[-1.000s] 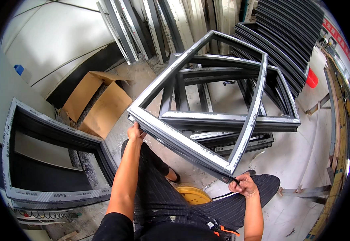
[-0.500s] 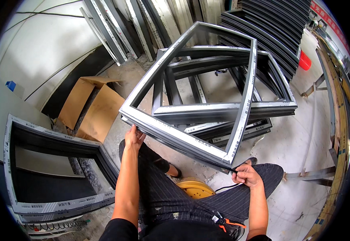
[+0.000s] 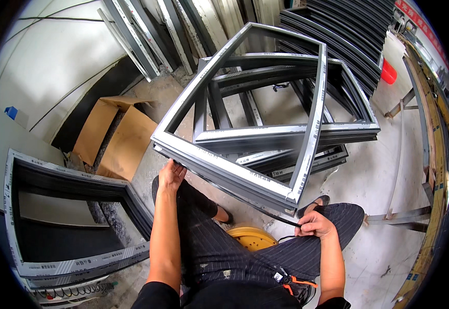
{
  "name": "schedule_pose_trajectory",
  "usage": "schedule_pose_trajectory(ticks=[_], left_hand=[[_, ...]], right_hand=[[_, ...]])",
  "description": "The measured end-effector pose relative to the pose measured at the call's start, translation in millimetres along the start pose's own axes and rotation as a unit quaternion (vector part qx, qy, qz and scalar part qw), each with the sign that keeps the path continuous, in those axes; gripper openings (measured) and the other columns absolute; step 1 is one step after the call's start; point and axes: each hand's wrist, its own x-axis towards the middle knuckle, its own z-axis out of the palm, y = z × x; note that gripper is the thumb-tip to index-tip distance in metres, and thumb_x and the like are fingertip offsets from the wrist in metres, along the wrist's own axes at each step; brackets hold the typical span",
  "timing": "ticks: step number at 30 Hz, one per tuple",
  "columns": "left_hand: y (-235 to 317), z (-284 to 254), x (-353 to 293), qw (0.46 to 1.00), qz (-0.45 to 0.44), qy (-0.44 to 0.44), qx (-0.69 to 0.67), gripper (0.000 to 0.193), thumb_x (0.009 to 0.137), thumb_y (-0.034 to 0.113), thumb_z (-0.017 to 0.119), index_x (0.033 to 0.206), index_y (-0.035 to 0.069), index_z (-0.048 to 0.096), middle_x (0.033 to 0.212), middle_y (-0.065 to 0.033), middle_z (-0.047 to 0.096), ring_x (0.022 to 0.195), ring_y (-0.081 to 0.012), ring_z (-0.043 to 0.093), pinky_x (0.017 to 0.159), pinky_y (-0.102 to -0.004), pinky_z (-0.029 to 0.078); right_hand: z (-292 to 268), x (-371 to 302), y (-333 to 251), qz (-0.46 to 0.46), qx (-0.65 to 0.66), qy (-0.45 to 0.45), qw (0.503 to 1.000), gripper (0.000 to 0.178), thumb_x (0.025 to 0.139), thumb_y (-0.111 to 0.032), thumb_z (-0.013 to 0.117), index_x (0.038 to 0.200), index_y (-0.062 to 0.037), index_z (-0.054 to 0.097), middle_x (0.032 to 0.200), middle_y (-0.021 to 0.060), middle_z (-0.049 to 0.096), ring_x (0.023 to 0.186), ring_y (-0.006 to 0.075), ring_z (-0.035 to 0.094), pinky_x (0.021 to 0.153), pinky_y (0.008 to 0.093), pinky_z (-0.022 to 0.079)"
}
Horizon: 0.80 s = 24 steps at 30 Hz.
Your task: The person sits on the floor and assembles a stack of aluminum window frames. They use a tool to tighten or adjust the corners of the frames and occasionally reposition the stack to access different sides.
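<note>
A dark grey window frame (image 3: 224, 164) with white protective film lies tilted on top of other stacked frames, one corner toward me. A thin black rubber strip (image 3: 250, 202) runs along its near side, then hangs off the edge toward the right. At the near side's left end, my left hand (image 3: 171, 176) is closed on the strip against the frame's edge; its curled fingers are partly hidden. Below the near right corner, my right hand (image 3: 315, 225) pinches the strip, apart from the frame. The strip's tail passes behind that hand toward my lap.
More frames (image 3: 286, 133) are stacked beneath. Another frame (image 3: 75, 265) stands at left, near an open cardboard box (image 3: 126, 139). A yellow round object (image 3: 252, 238) sits between my legs, orange-handled pliers (image 3: 302, 281) by my lap. Dark profiles (image 3: 337, 36) lean behind; a workbench (image 3: 430, 118) runs along the right.
The strip's right part has come away from the frame's near edge and now spans a gap to my right hand. Both hands stay in nearly the same places; the view has shifted slightly.
</note>
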Motion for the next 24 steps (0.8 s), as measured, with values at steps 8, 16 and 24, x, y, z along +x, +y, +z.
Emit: schedule_pose_trajectory(ticks=[8,16,24], left_hand=[[-9,17,6,0.981,0.105,0.112,0.118,0.028,0.095,0.026,0.057,0.102,-0.001,0.056,0.085,-0.0069,0.059,0.076,-0.0198,0.061,0.072,-0.0355,0.055],[-18,18,-24,0.992,0.060,0.024,0.107,0.021,0.094,0.018,0.058,0.101,-0.002,0.055,0.086,-0.0068,0.060,0.081,-0.0197,0.062,0.077,-0.0351,0.053],[-24,68,-70,0.994,0.016,0.052,0.094,0.024,0.097,0.026,0.054,0.088,0.003,0.054,0.070,-0.0005,0.053,0.058,-0.0144,0.057,0.057,-0.0254,0.050]], right_hand=[[-8,4,4,-0.055,0.042,-0.023,0.997,0.031,0.079,-0.014,0.069,0.094,0.0134,0.066,0.079,0.0139,0.067,0.050,0.0107,0.046,0.053,0.0244,0.039],[-13,4,4,-0.040,0.037,-0.015,0.998,0.033,0.077,-0.015,0.068,0.091,0.0141,0.066,0.084,0.0185,0.068,0.052,0.0114,0.048,0.052,0.0248,0.039],[-4,-6,-8,-0.058,-0.030,0.068,0.996,0.032,0.079,-0.015,0.065,0.093,0.0134,0.066,0.065,0.0061,0.059,0.055,0.0100,0.047,0.052,0.0207,0.036]])
